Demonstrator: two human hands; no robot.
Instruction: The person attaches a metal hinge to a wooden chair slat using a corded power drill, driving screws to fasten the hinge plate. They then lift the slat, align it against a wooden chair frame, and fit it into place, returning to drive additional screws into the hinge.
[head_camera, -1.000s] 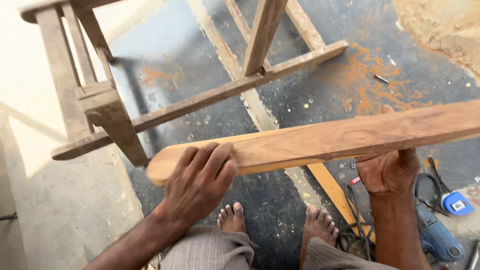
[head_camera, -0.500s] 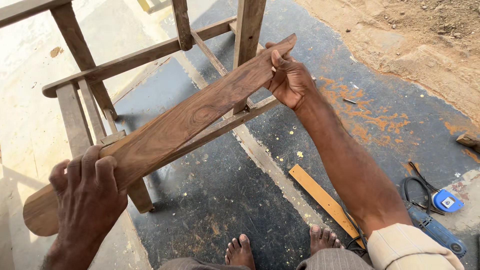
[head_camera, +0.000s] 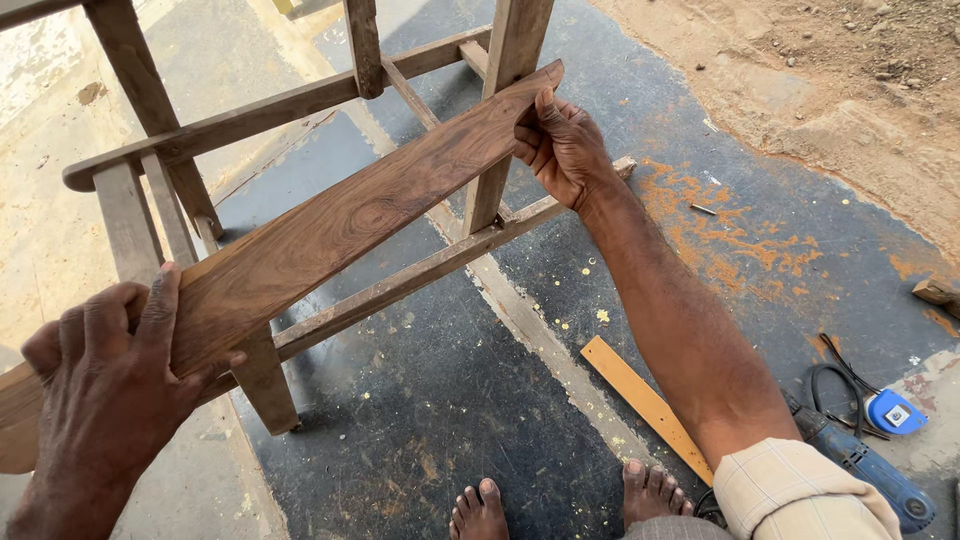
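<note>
Weathered grey-brown wooden chair frame (head_camera: 300, 110) stands on the dark floor, its top cut off by the picture's edge. Across it I hold a long dark-brown curved wooden plank (head_camera: 340, 225), my left hand (head_camera: 105, 385) clamped over its near end, hiding it. My right hand (head_camera: 562, 145) pinches its far end beside the frame's upright post.

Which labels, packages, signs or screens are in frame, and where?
Only one: a small pale label patch on the round blue tape measure, on the dark floor at lower right, beside the blue power drill and a black cord.
No packages, signs or screens.
</note>
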